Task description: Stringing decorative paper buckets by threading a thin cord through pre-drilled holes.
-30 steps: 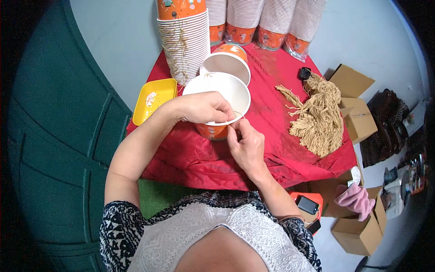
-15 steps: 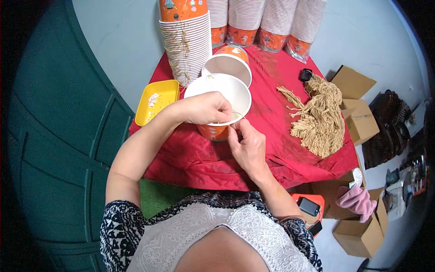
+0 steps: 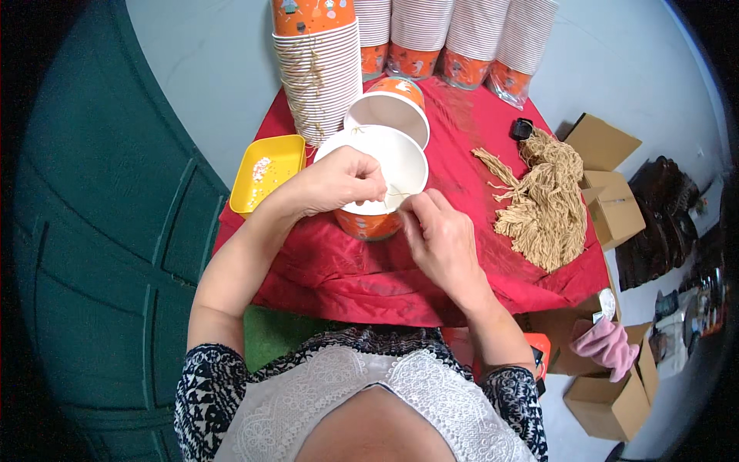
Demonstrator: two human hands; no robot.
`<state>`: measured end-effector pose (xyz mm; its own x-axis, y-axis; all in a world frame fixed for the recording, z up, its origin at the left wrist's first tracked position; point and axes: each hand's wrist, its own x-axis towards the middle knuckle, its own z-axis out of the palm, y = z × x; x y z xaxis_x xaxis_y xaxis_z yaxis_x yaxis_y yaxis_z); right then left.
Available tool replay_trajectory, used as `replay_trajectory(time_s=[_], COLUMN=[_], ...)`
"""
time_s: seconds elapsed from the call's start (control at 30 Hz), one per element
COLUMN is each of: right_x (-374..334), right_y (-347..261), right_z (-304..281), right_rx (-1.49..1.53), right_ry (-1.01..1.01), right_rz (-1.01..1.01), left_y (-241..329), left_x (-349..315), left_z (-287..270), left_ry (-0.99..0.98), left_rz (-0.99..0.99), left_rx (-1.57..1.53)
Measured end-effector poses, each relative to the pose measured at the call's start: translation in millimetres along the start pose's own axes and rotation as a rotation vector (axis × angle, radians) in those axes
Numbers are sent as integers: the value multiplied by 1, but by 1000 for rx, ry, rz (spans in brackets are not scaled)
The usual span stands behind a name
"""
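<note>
An orange-printed paper bucket (image 3: 368,225) with a white inside stands upright in front of me, its mouth facing up. My left hand (image 3: 346,182) is closed in a pinch over the near part of its mouth. Just outside the right side of the rim, my right hand (image 3: 442,240) pinches a thin tan string (image 3: 398,192). The string spans the small gap between both hands' fingertips; its ends are hidden by my fingers. Another short bit of string (image 3: 356,130) shows at the far rim. Behind, a second bucket (image 3: 389,115) lies tipped, its mouth toward me.
A tall stack of nested buckets (image 3: 319,81) with strings hanging from it stands at back left; wrapped stacks (image 3: 466,65) line the wall. A yellow tray (image 3: 269,192) holds small pale bits. Tan string bundles (image 3: 543,200) lie right on the red cloth (image 3: 346,289). Cardboard boxes (image 3: 608,400) stand beyond.
My right hand has lifted off the bucket's near rim and moved slightly right and up. My left hand has turned a little and drawn up, with string showing between them.
</note>
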<state>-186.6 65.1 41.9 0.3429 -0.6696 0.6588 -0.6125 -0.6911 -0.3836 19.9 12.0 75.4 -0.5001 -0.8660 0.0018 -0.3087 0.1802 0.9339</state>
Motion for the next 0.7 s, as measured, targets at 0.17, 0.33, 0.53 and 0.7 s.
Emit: replay_trajectory(time_s=[0.17, 0.33, 0.53, 0.7], right_x=[27, 52, 58, 49], right_y=[29, 45, 55, 60], right_z=[9, 7, 5, 5], right_rx=[29, 169, 281, 280], right_ry=[14, -55, -107, -125], right_rz=[-99, -111, -47, 13], left_y=[-7, -5, -8, -10], left_x=[7, 14, 27, 34], left_z=[4, 4, 4, 8], left_ry=[31, 141, 178, 137], left_rz=[125, 176, 113, 116], left_rx=[-205, -202, -421, -492])
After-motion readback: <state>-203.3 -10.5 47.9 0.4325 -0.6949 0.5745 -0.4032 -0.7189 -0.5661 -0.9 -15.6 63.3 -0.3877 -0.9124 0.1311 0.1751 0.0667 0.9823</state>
